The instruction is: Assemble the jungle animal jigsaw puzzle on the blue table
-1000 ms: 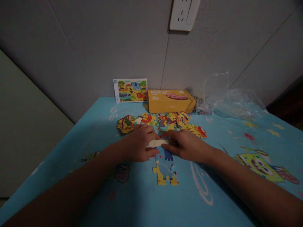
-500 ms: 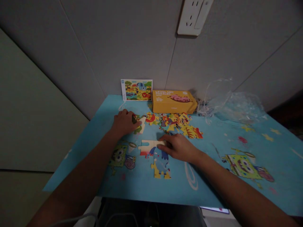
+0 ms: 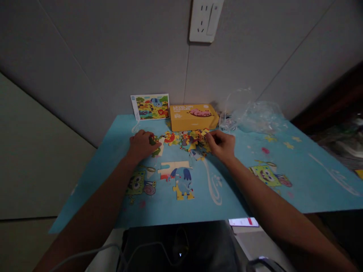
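My left hand (image 3: 141, 144) is closed around a green-and-cream puzzle piece (image 3: 159, 150) at the left of the loose pieces. Over the right end of that heap, the fingertips of my right hand (image 3: 223, 145) pinch a small yellowish puzzle piece (image 3: 204, 132). Several loose puzzle pieces (image 3: 188, 142) with lion and jungle colours lie between both hands. Nearer to me is a joined section (image 3: 183, 181) showing a blue elephant, with a cream strip along its top and a red part at its left. My right fingers partly hide the pieces beneath them.
A yellow puzzle box (image 3: 194, 118) stands against the wall, beside an upright reference picture card (image 3: 152, 107). Crumpled clear plastic (image 3: 259, 117) lies at the back right. The blue cartoon-printed tabletop (image 3: 159, 213) ends above my lap, where a lit phone (image 3: 244, 222) shows below.
My right hand has left the elephant section and moved up to the loose pieces, where it now pinches one. My left hand keeps its piece. The camera view has shifted to the right.
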Motion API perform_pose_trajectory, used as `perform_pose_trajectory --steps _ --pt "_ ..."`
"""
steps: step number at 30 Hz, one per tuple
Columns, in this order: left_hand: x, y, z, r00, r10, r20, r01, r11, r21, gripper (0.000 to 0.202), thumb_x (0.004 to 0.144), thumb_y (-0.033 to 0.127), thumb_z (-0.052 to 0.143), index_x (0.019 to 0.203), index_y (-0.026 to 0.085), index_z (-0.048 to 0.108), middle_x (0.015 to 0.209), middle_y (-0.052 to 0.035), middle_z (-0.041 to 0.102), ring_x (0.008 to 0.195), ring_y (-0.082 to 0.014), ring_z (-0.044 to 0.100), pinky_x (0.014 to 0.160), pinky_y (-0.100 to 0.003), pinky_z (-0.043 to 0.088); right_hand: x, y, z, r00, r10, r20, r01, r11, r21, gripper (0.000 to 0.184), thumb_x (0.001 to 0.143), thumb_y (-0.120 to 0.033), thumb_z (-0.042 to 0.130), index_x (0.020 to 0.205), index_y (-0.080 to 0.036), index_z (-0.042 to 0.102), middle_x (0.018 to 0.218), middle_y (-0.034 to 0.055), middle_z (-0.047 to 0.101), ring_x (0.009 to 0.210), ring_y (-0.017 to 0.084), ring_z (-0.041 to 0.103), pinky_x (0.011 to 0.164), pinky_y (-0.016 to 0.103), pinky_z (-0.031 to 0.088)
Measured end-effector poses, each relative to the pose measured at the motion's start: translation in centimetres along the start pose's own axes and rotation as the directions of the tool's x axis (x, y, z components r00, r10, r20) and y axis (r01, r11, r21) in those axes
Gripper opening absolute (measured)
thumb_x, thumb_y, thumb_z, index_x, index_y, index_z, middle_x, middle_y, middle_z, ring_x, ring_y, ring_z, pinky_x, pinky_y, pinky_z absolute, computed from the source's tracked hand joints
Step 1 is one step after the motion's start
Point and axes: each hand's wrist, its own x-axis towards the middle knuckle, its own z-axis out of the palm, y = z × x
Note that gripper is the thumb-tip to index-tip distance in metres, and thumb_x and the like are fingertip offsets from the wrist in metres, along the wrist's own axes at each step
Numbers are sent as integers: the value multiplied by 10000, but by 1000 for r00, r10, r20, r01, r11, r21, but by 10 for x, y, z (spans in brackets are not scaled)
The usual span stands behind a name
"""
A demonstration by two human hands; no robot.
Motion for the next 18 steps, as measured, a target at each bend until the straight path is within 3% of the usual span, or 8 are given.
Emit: perform_pose_trajectory --steps 2,4,8,10,13,16,18 --pt "0 2 0 996 51 -70 -58 993 -107 433 745 422 676 1098 174 645 1096 -107 648 1030 -276 627 920 -387 477 -1 1 4 998 -28 51 28 1000 0 347 873 -413 519 703 -149 667 499 -20 491 462 101 407 498 242 315" --pt "-1 5 -2 993 21 -117 -52 962 -268 273 773 342 647 993 181 666 1006 -70 697 933 -224 659 879 -333 496 -2 -2 9 993 -54 110 52 998 19 347 885 -399 509 734 -141 685 522 -17 513 468 94 405 511 240 319" --pt "-10 19 -6 981 -44 -187 -61 853 -518 211 829 374 606 886 188 688 836 -24 719 753 -172 677 708 -269 516 -5 -12 17 967 -91 237 77 995 67 356 893 -409 519 811 -121 712 537 -16 533 480 93 417 529 238 336" --pt "-16 29 -7 989 4 -149 -101 758 -644 249 856 394 586 900 177 700 807 -27 727 695 -161 680 649 -256 521 -5 -15 20 934 -138 328 94 985 147 351 891 -419 553 924 -112 719 546 -29 531 488 92 432 539 234 348" --pt "-25 43 -6 969 168 -183 -247 724 -644 208 855 359 615 844 184 727 854 -36 757 771 -172 701 738 -270 534 -9 -19 27 867 -213 450 93 957 273 384 870 -442 617 1067 -121 691 583 -47 526 509 89 450 544 226 351" --pt "-29 50 -1 934 318 -164 -346 689 -636 194 878 330 602 842 201 742 853 -24 771 743 -160 708 747 -264 540 -17 -22 34 834 -215 509 37 941 336 318 901 -437 571 882 -139 679 560 -55 462 494 83 402 510 221 316" --pt "-29 50 2 927 345 -148 -356 680 -641 208 886 331 590 857 200 749 861 -27 776 749 -164 713 740 -261 544 -20 -24 39 832 -179 525 -16 938 345 353 924 -439 522 740 -155 620 541 -54 420 485 83 367 490 225 291"
